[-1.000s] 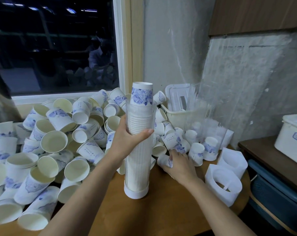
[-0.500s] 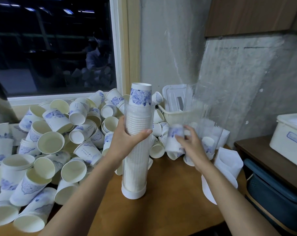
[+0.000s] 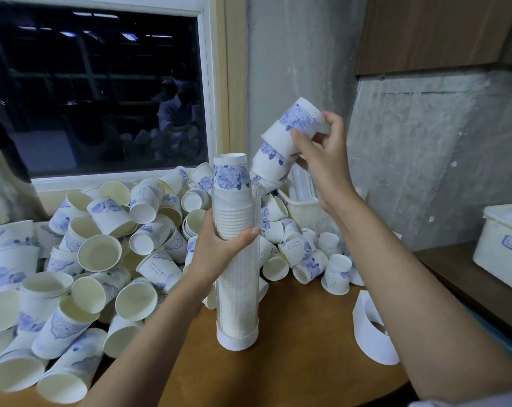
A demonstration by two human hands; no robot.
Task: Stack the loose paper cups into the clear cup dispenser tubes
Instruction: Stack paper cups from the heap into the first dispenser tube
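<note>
Head view: tube [image 3: 238, 289] middle (clear) behind left hand [image 3: 219, 248]

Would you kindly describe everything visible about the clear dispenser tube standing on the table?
The clear dispenser tube is a tall, transparent, plastic-looking cylinder standing upright on the wooden table, its foot set in a white base ring. A stack of inverted paper cups fills it; the topmost cup, printed with blue flowers, sticks out above its rim. The left hand grips it around its upper half. The right hand holds two nested cups tilted beside its top.
</note>
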